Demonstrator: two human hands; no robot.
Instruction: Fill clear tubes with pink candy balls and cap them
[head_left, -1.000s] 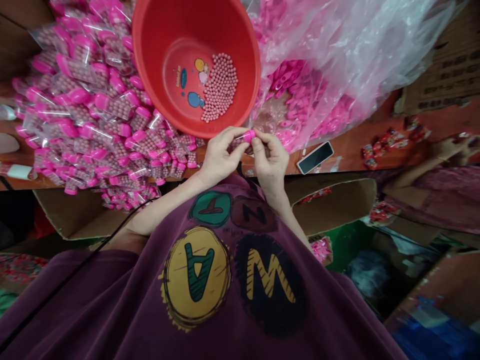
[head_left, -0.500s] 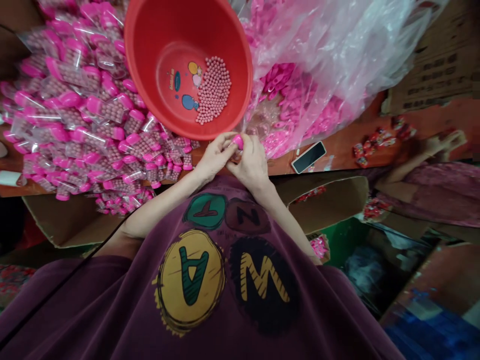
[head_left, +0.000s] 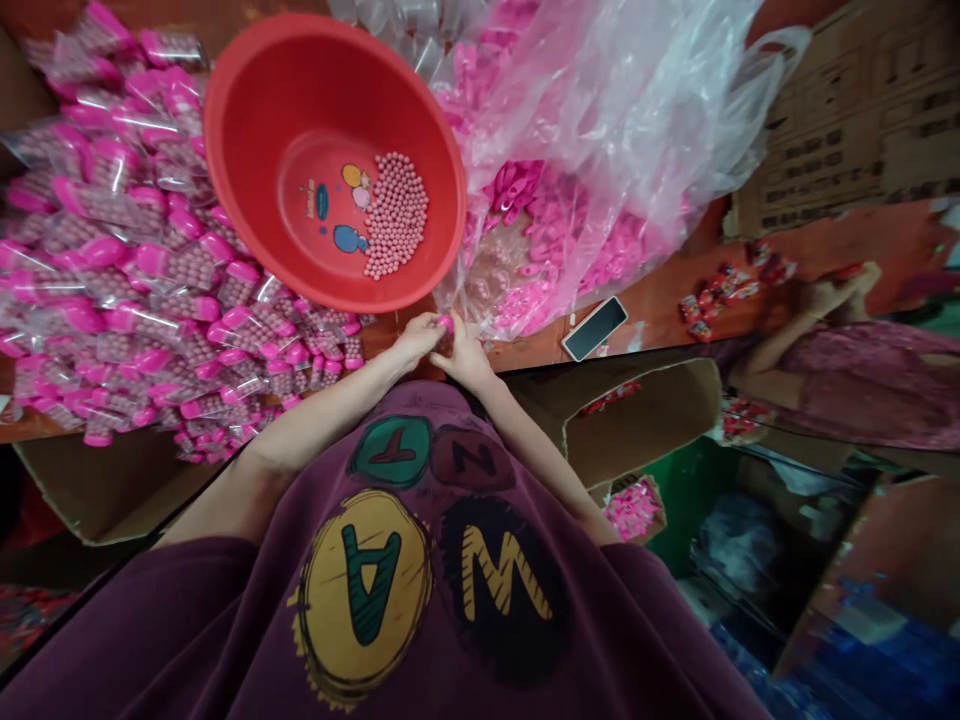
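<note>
My left hand (head_left: 415,342) and my right hand (head_left: 465,361) meet at the table's near edge, both pinched on one small pink-capped tube (head_left: 445,323) of pink beads. Only the pink cap shows between the fingers. Just beyond the hands sits a red basin (head_left: 247,150) with a patch of loose pink beads (head_left: 396,212) in its bottom. A heap of filled pink-capped tubes (head_left: 142,280) lies to the left of the basin.
A clear plastic bag of pink caps (head_left: 577,200) spreads to the right of the basin. A phone (head_left: 594,328) lies face up on the red table. Open cardboard boxes (head_left: 645,420) stand beside my lap. Another person's hand (head_left: 825,295) rests far right near small red packets (head_left: 712,295).
The view has pulled back and shifted, so basin and hands look smaller. The tube, held lengthwise between both hands a second ago, is now mostly hidden in the fingers.
</note>
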